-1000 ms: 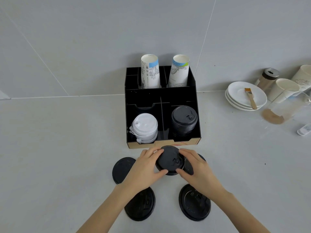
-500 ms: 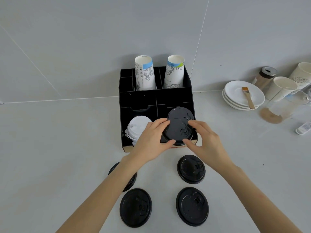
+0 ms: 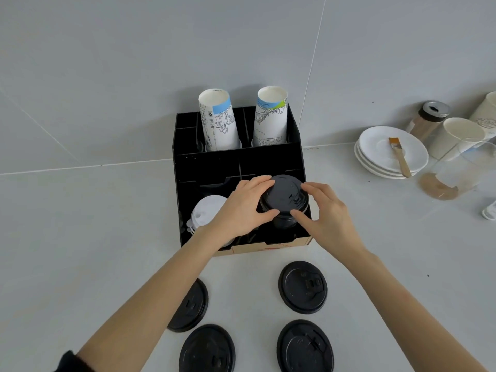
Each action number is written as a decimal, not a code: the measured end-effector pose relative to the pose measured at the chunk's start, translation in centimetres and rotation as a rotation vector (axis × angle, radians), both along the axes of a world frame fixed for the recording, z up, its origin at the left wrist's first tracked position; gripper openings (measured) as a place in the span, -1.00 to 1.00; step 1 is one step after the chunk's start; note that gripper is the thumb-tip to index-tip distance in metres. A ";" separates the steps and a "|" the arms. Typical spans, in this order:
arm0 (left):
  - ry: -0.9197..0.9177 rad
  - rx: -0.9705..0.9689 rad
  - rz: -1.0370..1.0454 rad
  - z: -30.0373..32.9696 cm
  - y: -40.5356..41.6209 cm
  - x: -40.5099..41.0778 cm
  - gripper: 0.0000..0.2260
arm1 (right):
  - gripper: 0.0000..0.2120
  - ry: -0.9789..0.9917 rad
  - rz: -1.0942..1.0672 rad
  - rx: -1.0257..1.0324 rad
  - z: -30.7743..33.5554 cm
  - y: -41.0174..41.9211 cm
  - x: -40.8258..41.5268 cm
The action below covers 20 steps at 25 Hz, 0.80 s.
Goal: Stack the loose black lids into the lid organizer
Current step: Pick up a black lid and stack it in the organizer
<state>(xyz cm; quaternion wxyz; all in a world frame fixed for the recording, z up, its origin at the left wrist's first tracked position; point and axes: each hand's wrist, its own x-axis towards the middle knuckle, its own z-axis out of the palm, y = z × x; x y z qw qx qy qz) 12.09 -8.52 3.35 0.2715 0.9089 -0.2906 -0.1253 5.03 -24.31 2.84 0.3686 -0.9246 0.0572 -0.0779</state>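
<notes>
A black lid [image 3: 284,193] rests on top of the stack of black lids [image 3: 284,224] in the right front compartment of the black lid organizer [image 3: 209,167]. My left hand [image 3: 239,210] grips its left rim and my right hand [image 3: 327,216] grips its right rim. Several loose black lids lie on the counter in front: one [image 3: 302,287] at centre right, one [image 3: 304,347] below it, one [image 3: 206,350] at lower centre, and one [image 3: 192,307] partly hidden by my left forearm. A stack of white lids [image 3: 204,213] fills the left front compartment.
Two upright paper cups [image 3: 218,120] [image 3: 271,116] stand in the organizer's back row. To the right are stacked white plates [image 3: 375,154] with a brush [image 3: 398,155], a shaker jar [image 3: 426,119], paper cups [image 3: 456,135] and a clear jug [image 3: 456,175]. A tiled wall rises behind.
Both hands carried the black lid from the counter up and back over the organizer, and it now sits on the black lid stack in the right compartment.
</notes>
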 end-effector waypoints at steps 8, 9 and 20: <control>-0.012 0.103 -0.002 -1.5 -0.6 1.0 -0.45 | -0.55 0.035 -0.018 -0.011 -2.0 -0.1 0.8; -0.010 0.104 -0.003 -1.5 -0.6 1.0 -0.45 | -0.54 0.027 -0.025 -0.013 -2.2 0.0 0.8; 0.021 0.127 -0.005 -1.4 -0.5 0.7 -0.48 | -0.54 0.033 -0.013 -0.059 -2.1 0.2 0.8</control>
